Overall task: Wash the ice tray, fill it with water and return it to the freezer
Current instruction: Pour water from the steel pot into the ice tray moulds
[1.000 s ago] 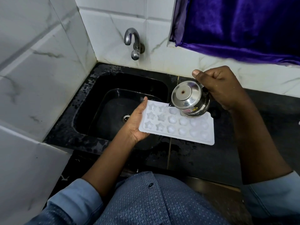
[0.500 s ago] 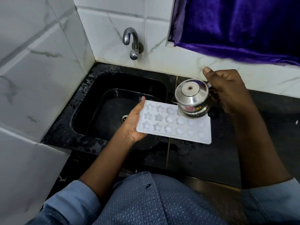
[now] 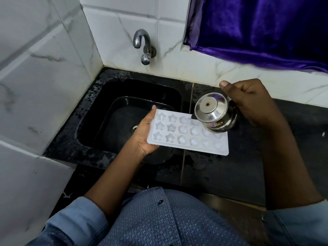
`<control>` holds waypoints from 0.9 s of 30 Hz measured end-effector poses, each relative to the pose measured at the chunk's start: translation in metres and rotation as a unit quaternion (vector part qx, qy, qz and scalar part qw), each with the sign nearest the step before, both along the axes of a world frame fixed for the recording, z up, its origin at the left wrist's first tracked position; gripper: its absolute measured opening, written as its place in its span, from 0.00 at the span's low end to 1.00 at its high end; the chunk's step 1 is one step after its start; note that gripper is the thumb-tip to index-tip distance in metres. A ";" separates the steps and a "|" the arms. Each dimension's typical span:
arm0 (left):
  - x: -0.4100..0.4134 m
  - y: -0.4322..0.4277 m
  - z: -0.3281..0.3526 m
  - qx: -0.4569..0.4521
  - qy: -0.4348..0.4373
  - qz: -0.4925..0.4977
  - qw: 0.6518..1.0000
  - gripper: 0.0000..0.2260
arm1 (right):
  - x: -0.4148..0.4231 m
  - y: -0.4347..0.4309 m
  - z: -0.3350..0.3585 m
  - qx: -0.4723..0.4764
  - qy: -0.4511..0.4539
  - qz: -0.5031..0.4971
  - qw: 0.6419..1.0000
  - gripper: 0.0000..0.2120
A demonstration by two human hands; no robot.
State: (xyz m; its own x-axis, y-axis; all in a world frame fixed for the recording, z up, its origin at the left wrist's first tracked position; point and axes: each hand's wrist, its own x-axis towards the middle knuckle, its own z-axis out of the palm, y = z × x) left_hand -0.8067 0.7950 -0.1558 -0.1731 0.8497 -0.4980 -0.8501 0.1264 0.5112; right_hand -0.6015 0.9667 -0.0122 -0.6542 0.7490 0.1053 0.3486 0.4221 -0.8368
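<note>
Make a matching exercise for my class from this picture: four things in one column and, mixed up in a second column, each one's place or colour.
Column 1
1. ice tray
2. steel pot
3. tap
4. curtain

Column 2
A. purple, upper right
B. gripped by the right hand, tilted over the tray
C. on the tiled wall above the sink
D. white, held by the left hand

Pairs: 1-D, 2-B, 3-C, 4-A
</note>
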 end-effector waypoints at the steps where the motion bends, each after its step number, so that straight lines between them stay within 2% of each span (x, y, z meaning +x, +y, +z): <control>1: 0.000 0.000 0.001 0.003 -0.002 -0.002 1.000 0.35 | 0.000 0.000 0.001 0.001 -0.002 0.001 1.000 0.29; 15: -0.005 0.002 -0.001 0.010 0.007 -0.008 1.000 0.35 | -0.004 0.002 0.006 0.010 0.002 0.010 1.000 0.31; 21: -0.007 0.001 -0.002 0.015 0.004 -0.015 1.000 0.36 | -0.006 0.000 0.008 0.007 -0.001 -0.001 1.000 0.28; 27: -0.008 -0.001 -0.001 0.014 0.010 -0.016 1.000 0.36 | -0.004 0.000 0.003 -0.028 0.033 -0.019 0.999 0.33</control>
State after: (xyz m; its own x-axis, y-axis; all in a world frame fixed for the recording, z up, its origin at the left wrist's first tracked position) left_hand -0.8143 0.7937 -0.1566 -0.1551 0.8683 -0.4712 -0.8355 0.1392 0.5315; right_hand -0.6059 0.9667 -0.0088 -0.6181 0.7790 0.1057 0.3059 0.3622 -0.8805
